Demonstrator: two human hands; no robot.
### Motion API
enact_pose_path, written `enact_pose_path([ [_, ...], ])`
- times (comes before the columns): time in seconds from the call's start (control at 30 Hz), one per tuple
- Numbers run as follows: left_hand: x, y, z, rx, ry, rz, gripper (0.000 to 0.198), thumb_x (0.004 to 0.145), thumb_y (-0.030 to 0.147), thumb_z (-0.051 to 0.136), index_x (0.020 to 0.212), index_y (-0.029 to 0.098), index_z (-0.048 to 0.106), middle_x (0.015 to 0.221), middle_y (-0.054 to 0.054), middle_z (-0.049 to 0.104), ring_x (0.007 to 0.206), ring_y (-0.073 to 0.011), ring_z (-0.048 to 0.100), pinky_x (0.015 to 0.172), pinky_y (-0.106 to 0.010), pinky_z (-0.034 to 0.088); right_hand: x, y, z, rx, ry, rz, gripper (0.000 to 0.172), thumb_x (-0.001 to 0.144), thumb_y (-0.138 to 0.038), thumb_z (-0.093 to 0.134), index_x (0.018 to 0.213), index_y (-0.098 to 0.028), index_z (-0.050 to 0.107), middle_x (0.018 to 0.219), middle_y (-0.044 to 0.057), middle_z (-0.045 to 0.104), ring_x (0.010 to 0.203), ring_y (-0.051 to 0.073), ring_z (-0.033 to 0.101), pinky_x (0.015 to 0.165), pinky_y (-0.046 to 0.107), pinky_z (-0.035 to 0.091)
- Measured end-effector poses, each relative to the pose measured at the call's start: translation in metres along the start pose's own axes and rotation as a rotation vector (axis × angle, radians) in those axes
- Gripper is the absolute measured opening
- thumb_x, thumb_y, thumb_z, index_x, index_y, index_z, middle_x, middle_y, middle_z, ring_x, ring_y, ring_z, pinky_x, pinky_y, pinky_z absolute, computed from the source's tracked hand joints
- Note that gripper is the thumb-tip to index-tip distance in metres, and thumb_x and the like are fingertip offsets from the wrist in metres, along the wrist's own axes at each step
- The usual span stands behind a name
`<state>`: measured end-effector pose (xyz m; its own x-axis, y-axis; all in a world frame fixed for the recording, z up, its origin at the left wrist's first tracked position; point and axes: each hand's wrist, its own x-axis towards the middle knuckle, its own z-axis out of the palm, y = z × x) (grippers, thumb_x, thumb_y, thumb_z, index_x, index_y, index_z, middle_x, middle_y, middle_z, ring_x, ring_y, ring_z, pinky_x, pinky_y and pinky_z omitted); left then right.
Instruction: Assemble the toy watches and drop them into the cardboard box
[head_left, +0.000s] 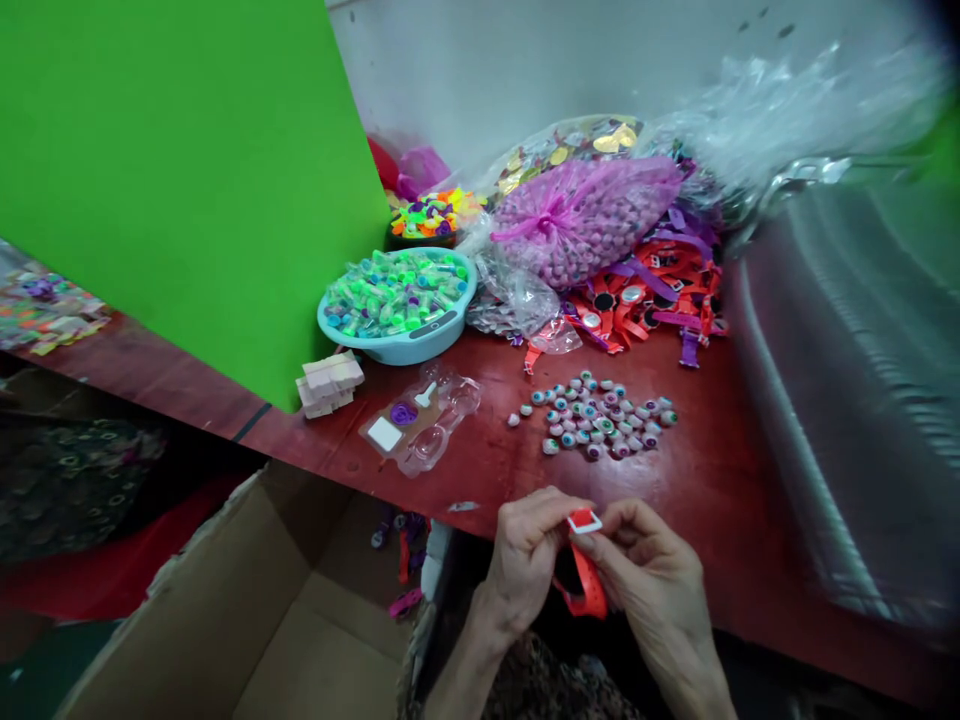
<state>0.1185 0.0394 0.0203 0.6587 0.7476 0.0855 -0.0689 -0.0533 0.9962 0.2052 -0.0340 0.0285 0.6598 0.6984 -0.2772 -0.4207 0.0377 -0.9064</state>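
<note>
Both my hands meet over the table's front edge, around an orange-red toy watch strap (592,588) with a white square buckle (584,521). My left hand (525,555) pinches the strap beside the buckle, its fingers curled. On the other side, my right hand (660,575) is closed, with the thumb close under the buckle. The strap hangs in a loop below the buckle, partly hidden by the fingers. Just beyond my hands, many small eyeball-patterned beads (600,425) lie scattered on the red table (495,470).
A blue basin (405,350) holds green-capped tubes. Nearby are a clear blister tray (431,445), a stack of white cards (330,385), a pink bag of beads (585,220) and a pile of straps (645,300). A green panel (172,180) stands left; an open carton (225,600) sits below.
</note>
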Motion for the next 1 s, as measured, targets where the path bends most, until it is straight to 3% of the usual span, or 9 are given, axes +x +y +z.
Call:
enact_pose_path([
  [0.1,-0.001,0.002,-0.003,-0.010,-0.046,-0.021,0.025,0.085,0.020,0.056,0.070,0.021,0.076,0.067,-0.005,0.064,0.066,-0.0192,0.054,0.065,-0.027,0.038,0.004,-0.005,-0.002,0.035,0.041,-0.011,0.031,0.049,-0.028,0.086,0.067,-0.017,0.062,0.055,-0.001,0.062,0.050,0.012,0.057,0.046,0.020,0.048],
  [0.2,-0.004,0.004,-0.006,0.001,-0.062,-0.028,0.025,0.084,0.020,0.059,0.065,0.022,0.074,0.067,-0.006,0.063,0.067,-0.0191,0.052,0.070,-0.028,0.036,0.009,-0.007,-0.013,-0.013,-0.106,0.028,0.037,0.055,-0.027,0.084,0.089,-0.019,0.071,0.053,-0.003,0.059,0.045,0.010,0.052,0.043,0.019,0.045],
  [0.37,-0.008,0.011,-0.008,0.265,-0.218,0.050,0.028,0.088,0.016,0.050,0.081,0.023,0.075,0.069,-0.007,0.063,0.066,-0.0195,0.052,0.069,-0.029,0.035,0.013,-0.007,-0.033,-0.137,-0.350,0.057,0.014,0.063,-0.028,0.079,0.076,-0.021,0.077,0.062,0.001,0.063,0.056,0.012,0.056,0.054,0.022,0.049],
  [0.47,-0.009,0.009,-0.008,0.386,-0.187,0.091,0.029,0.090,0.015,0.047,0.097,0.024,0.074,0.076,-0.008,0.066,0.071,-0.0207,0.055,0.069,-0.029,0.037,0.014,-0.001,-0.041,-0.080,-0.285,0.021,0.009,0.064,-0.027,0.079,0.069,-0.021,0.076,0.072,0.001,0.061,0.066,0.012,0.056,0.059,0.021,0.048],
  [0.6,-0.016,-0.001,-0.006,0.486,-0.094,0.094,0.029,0.089,0.014,0.047,0.099,0.023,0.073,0.079,-0.008,0.065,0.074,-0.0206,0.055,0.068,-0.028,0.038,0.019,0.000,-0.048,0.211,0.019,0.088,0.021,0.057,-0.030,0.085,0.068,-0.019,0.070,0.091,0.002,0.062,0.076,0.012,0.059,0.067,0.023,0.052],
  [0.67,-0.021,-0.003,-0.004,0.413,-0.029,0.049,0.027,0.089,0.014,0.046,0.097,0.020,0.071,0.083,-0.008,0.064,0.078,-0.0203,0.056,0.072,-0.028,0.040,0.021,-0.005,-0.046,0.442,0.077,0.172,0.025,0.058,-0.029,0.085,0.070,-0.019,0.065,0.080,-0.001,0.061,0.074,0.013,0.060,0.073,0.029,0.055],
  [0.77,-0.026,0.003,0.002,0.123,0.022,-0.064,0.019,0.090,0.019,0.049,0.094,0.018,0.067,0.088,-0.007,0.063,0.083,-0.0191,0.057,0.076,-0.027,0.042,0.020,-0.017,-0.037,0.822,0.021,0.296,0.024,0.065,-0.008,0.076,0.073,-0.018,0.055,0.063,-0.007,0.049,0.055,0.006,0.052,0.068,0.025,0.056],
  [0.87,-0.029,0.012,0.011,-0.224,-0.093,-0.222,0.017,0.085,0.027,0.059,0.099,0.017,0.063,0.095,-0.006,0.062,0.088,-0.0177,0.056,0.078,-0.026,0.043,0.020,-0.028,-0.027,1.131,-0.022,0.352,0.035,0.065,0.012,0.055,0.074,-0.018,0.042,0.061,-0.009,0.041,0.049,0.004,0.044,0.052,0.015,0.049],
  [1.0,-0.028,0.012,0.024,-0.563,-0.263,-0.433,0.045,0.070,0.035,0.075,0.106,0.014,0.057,0.086,-0.003,0.059,0.073,-0.0111,0.053,0.069,-0.023,0.043,0.023,-0.033,-0.022,1.274,0.025,0.348,0.037,0.065,0.013,0.042,0.075,-0.021,0.034,0.061,-0.008,0.037,0.047,0.006,0.041,0.045,0.017,0.043],
])
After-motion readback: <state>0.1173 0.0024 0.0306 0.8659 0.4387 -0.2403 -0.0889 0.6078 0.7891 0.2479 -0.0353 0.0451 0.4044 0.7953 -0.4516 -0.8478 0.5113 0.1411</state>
